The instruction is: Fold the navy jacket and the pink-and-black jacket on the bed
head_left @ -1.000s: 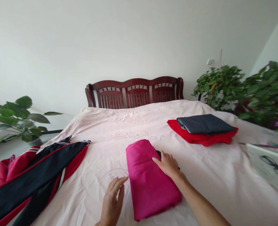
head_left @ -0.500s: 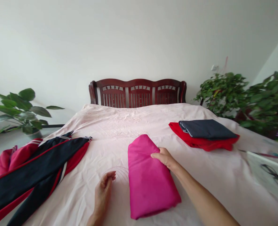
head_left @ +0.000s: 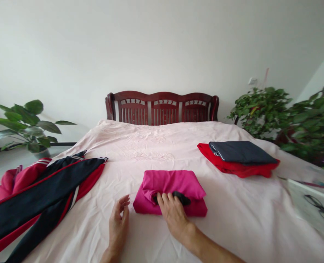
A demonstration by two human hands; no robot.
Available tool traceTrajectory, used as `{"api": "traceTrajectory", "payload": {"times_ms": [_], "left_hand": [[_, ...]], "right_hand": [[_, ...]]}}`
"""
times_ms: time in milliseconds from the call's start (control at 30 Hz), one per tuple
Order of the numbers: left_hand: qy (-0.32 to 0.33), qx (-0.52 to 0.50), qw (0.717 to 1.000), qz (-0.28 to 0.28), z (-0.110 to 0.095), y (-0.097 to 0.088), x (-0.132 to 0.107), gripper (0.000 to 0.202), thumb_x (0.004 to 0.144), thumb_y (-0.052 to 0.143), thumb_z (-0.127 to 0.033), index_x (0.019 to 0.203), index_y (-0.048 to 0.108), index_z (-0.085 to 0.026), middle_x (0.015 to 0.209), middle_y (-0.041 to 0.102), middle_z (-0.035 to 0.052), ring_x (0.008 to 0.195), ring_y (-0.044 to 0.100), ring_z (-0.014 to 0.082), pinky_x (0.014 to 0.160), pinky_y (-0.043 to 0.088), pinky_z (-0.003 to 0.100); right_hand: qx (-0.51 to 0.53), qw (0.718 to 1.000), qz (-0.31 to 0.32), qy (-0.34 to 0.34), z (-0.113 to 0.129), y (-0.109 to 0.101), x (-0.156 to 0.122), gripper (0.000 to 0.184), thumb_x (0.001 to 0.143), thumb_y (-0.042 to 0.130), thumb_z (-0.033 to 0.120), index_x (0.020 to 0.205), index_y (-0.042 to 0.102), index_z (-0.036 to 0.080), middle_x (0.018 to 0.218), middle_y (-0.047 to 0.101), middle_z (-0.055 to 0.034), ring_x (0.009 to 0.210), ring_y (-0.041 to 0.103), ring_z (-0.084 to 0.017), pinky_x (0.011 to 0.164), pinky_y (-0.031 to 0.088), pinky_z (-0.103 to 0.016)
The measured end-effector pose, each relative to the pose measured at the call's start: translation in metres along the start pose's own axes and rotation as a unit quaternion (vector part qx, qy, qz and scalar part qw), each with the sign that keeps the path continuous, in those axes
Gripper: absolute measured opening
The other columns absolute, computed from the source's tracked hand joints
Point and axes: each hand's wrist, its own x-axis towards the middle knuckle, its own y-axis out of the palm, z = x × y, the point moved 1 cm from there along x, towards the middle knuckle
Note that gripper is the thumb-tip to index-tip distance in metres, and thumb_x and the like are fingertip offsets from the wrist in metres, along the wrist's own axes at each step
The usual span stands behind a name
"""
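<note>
A magenta garment (head_left: 170, 179) lies folded into a compact bundle on the pale pink bedsheet (head_left: 148, 237), close in front of me. Part of a black edge or lining shows at its near fold. My right hand (head_left: 175, 216) is over that fold, its fingers curled onto the black part and the magenta cloth; the fingertips are hidden. To the left of the bundle, my left hand (head_left: 119, 218) rests just above or on the sheet. Its fingers are loosely bent, thumb apart, holding nothing.
Dark jackets or trousers with red and white stripes (head_left: 55, 190) sprawl at the left, over a pink garment (head_left: 30, 173). A folded dark grey garment (head_left: 244, 151) tops a red one (head_left: 233, 170) at the right. Glasses (head_left: 321, 210) lie far right; a wooden headboard (head_left: 164, 107) stands behind.
The magenta garment, a long strip before, is now folded over toward me into a shorter bundle. My right hand has moved from its right edge to the near fold. My left hand barely shifted.
</note>
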Motion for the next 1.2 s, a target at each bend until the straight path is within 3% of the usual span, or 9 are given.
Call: {"api": "traceTrajectory", "payload": {"times_ms": [100,200,300,400,533,700,933,1067,1200], "left_hand": [[0.118,0.096,0.988,0.000,-0.008,-0.002,-0.005,0.026,0.089,0.050,-0.029,0.106,0.068,-0.022,0.103,0.070,0.0067,0.094,0.067,0.0226,0.080,0.056,0.037],[0.252,0.147,0.956,0.041,-0.023,0.003,-0.013,0.027,0.090,0.049,-0.017,0.107,0.068,-0.025,0.102,0.070,0.0048,0.098,0.066,0.0208,0.086,0.055,0.035],[0.337,0.154,0.925,0.089,-0.040,0.010,-0.022,0.036,0.089,0.047,-0.006,0.112,0.066,-0.026,0.106,0.070,0.0039,0.102,0.065,0.0186,0.090,0.053,0.033],[0.369,0.162,0.907,0.125,-0.052,0.018,-0.033,0.041,0.087,0.046,-0.002,0.116,0.063,-0.026,0.112,0.068,0.0052,0.109,0.063,0.0187,0.094,0.053,0.033],[0.343,0.223,0.899,0.155,-0.058,0.037,-0.053,0.058,0.081,0.055,-0.006,0.135,0.050,-0.022,0.131,0.056,0.0120,0.123,0.054,0.0244,0.101,0.051,0.040],[0.340,0.283,0.889,0.115,-0.057,0.065,-0.070,0.072,0.072,0.065,-0.008,0.140,0.046,-0.024,0.139,0.046,0.0141,0.127,0.048,0.0312,0.102,0.050,0.049],[0.309,0.217,0.922,0.088,-0.063,0.075,-0.059,0.050,0.075,0.055,-0.001,0.118,0.061,-0.023,0.115,0.057,0.0097,0.109,0.057,0.0253,0.095,0.053,0.042],[0.255,0.125,0.940,0.187,-0.070,0.065,-0.047,0.039,0.080,0.049,-0.001,0.105,0.067,-0.024,0.100,0.066,0.0056,0.096,0.063,0.0206,0.085,0.053,0.033],[0.138,0.082,0.950,0.269,-0.073,0.057,-0.028,0.022,0.087,0.053,-0.017,0.095,0.072,-0.023,0.092,0.071,0.0045,0.091,0.064,0.0211,0.082,0.048,0.032]], "right_hand": [[0.069,0.997,0.020,0.009,0.006,0.009,-0.026,0.065,0.079,0.053,0.002,0.142,0.047,0.016,0.106,0.066,-0.0134,0.096,0.059,-0.029,0.077,0.052,-0.043],[0.222,0.975,0.012,-0.018,-0.009,-0.015,-0.040,0.064,0.082,0.057,0.008,0.143,0.047,0.025,0.117,0.065,-0.0083,0.106,0.059,-0.026,0.089,0.053,-0.040],[0.326,0.942,-0.078,0.007,-0.034,-0.037,-0.054,0.048,0.088,0.052,0.012,0.133,0.056,0.028,0.114,0.067,-0.0065,0.106,0.061,-0.023,0.094,0.052,-0.038],[0.332,0.918,-0.188,0.112,-0.059,-0.038,-0.072,0.042,0.088,0.051,0.015,0.127,0.060,0.029,0.110,0.067,-0.0091,0.106,0.062,-0.027,0.095,0.051,-0.045],[0.336,0.902,-0.171,0.211,-0.067,-0.022,-0.091,0.066,0.079,0.054,0.016,0.143,0.043,0.028,0.127,0.057,-0.0113,0.116,0.057,-0.030,0.099,0.051,-0.049],[0.317,0.924,-0.119,0.180,-0.032,-0.003,-0.099,0.093,0.073,0.060,0.012,0.155,0.022,0.028,0.138,0.047,-0.0139,0.128,0.047,-0.034,0.103,0.048,-0.052],[0.279,0.923,-0.168,0.206,-0.034,0.028,-0.102,0.077,0.073,0.050,0.000,0.144,0.046,0.031,0.116,0.057,-0.0108,0.111,0.058,-0.029,0.094,0.053,-0.046],[0.358,0.885,-0.167,0.247,-0.060,0.028,-0.099,0.053,0.071,0.045,0.002,0.111,0.068,0.028,0.104,0.063,-0.0067,0.103,0.063,-0.023,0.089,0.054,-0.036],[0.450,0.835,-0.166,0.269,-0.076,0.021,-0.088,0.037,0.072,0.048,0.011,0.096,0.072,0.025,0.104,0.069,-0.0063,0.102,0.065,-0.023,0.095,0.051,-0.036]]}}
